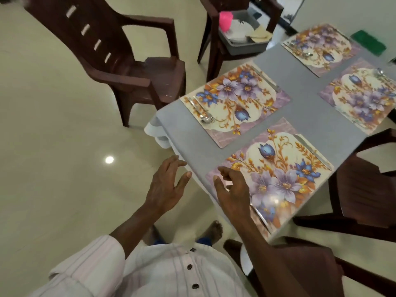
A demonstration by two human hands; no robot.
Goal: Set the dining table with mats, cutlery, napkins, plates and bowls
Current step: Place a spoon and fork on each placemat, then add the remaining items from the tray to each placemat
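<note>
Since the left hand (165, 187) and right hand (232, 189) both hovered empty, fingers loose and spread, by the near mat (278, 168)'s corner on the table (304, 93), I'd guess plates were next up from the grey tub (242, 48) on the far chair (212, 61). Best to carry them two-handed. Tub contents were blurry, tbh.

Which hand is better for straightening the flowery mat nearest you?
Right, probably. The right hand hangs over the nearest mat, open and empty; the left hand is beyond the table corner, above the floor.
</note>
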